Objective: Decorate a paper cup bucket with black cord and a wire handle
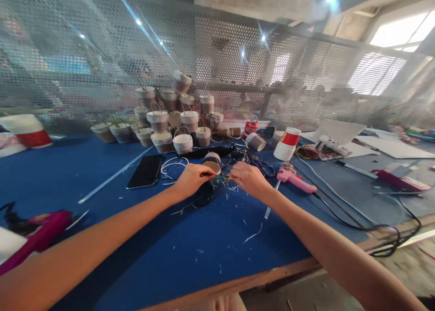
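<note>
My left hand (190, 180) is closed, pinching a thin dark-and-green piece (220, 177) that spans the gap between my hands; its kind is too small to tell. My right hand (250, 178) is curled shut at the other end of that piece, its fingertips partly hidden. Just behind my left fingers a small cup-shaped pot (212, 162) lies on its side, its open end towards me. Thin pale scraps lie about and under both hands.
Small pots with wire handles (182, 143) are stacked at the back. A black phone (144, 171) lies left, a pink glue gun (297, 180) right. Beyond are stacked paper cups (287, 144) and a red can (251, 128). A magenta glue gun (50, 225) sits near my left forearm.
</note>
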A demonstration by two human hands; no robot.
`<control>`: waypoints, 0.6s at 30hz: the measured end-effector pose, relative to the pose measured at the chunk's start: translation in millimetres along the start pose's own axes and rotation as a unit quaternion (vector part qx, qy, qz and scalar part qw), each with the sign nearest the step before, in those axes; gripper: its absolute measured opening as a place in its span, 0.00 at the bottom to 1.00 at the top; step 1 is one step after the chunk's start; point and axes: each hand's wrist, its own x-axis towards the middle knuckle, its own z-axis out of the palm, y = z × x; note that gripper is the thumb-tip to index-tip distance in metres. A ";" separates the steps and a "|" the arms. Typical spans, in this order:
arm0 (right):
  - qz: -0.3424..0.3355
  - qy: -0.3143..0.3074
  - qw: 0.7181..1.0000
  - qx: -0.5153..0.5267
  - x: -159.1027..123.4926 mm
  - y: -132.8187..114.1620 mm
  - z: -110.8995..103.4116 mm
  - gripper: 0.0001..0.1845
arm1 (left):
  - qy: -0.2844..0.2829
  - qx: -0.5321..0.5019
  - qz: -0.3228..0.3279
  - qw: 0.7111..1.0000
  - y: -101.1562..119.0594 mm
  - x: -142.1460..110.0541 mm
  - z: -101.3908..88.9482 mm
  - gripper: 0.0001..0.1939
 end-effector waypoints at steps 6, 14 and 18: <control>0.020 -0.055 0.998 0.025 2.5 0.7 1.9 0.11 | 0.069 -0.038 0.018 0.997 -8.6 -4.7 8.5 0.06; 0.114 -0.090 0.987 0.068 4.8 -0.6 -17.0 0.18 | 0.061 -0.319 -0.169 0.930 -20.1 1.8 15.5 0.08; 0.350 -0.055 0.932 -0.072 0.2 15.9 -32.6 0.21 | 0.079 -0.387 -0.216 0.893 -22.6 3.1 16.4 0.09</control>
